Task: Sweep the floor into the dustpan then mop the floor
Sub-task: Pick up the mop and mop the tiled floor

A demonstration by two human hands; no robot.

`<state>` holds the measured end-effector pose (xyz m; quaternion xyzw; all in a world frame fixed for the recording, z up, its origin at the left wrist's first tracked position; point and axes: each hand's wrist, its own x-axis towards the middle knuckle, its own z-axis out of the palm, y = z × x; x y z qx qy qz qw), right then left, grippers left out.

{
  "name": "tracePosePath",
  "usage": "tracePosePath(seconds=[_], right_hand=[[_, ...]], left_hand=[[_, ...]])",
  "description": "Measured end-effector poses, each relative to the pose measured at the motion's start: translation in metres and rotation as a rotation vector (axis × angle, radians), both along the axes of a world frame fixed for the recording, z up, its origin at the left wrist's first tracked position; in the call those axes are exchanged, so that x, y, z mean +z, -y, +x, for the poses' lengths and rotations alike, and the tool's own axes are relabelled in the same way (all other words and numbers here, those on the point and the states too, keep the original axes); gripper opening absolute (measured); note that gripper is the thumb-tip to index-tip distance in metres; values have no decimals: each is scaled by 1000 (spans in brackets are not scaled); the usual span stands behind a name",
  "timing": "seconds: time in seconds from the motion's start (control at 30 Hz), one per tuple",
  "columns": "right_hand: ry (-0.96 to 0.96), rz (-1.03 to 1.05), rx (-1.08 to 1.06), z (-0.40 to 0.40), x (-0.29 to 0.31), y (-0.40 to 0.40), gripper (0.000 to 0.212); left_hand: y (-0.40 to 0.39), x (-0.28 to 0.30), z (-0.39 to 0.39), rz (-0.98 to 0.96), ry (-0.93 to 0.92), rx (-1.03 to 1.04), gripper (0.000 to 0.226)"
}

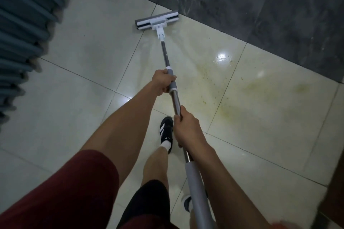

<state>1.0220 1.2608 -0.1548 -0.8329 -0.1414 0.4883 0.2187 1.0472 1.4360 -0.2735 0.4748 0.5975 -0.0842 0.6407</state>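
Pale floor tile (74, 117): mopping stage. Mop head (156, 20) flat beside dark wall (260, 5). Left hand (162, 82), right hand (186, 126) clenched round mop pole (165, 55). Yellowish stain (232, 87) right of pole, uncleaned. Dustpan unseen.

Both arms are extended toward 12 o'clock; the left hand (162, 82) is closed farther ahead, the right hand (187, 126) clenched nearer.

mop head (156, 20) ahead (by wall (260, 2)), stain (232, 87) right
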Motion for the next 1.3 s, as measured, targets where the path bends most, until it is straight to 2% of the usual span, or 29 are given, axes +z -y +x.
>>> tracePosePath(seconds=[0.07,0.37,0.6,0.8,0.93,1.0,1.17,1.3], right_hand=[[51,-6,51,-14,2,30,26],[31,-6,141,-84,31,197,30],[7,7,131,-121,38,254,31],[40,-27,147,-107,26,232,35],[37,-45,126,-94,16,193,37],[48,-40,136,-88,10,165,38],[34,-48,126,-65,-2,70,41],[48,-14,134,-42,-4,-15,41]], left_hand=[[33,5,-16,13,-8,-8,33],[201,35,-110,-12,-8,40,20],[255,46,-151,-70,-16,29,29],[242,30,-137,-15,-4,144,25],[207,17,-123,-4,-20,214,51],[180,14,-115,6,-25,222,56],[87,13,-91,31,-14,222,32],[3,8,-69,55,1,214,37]])
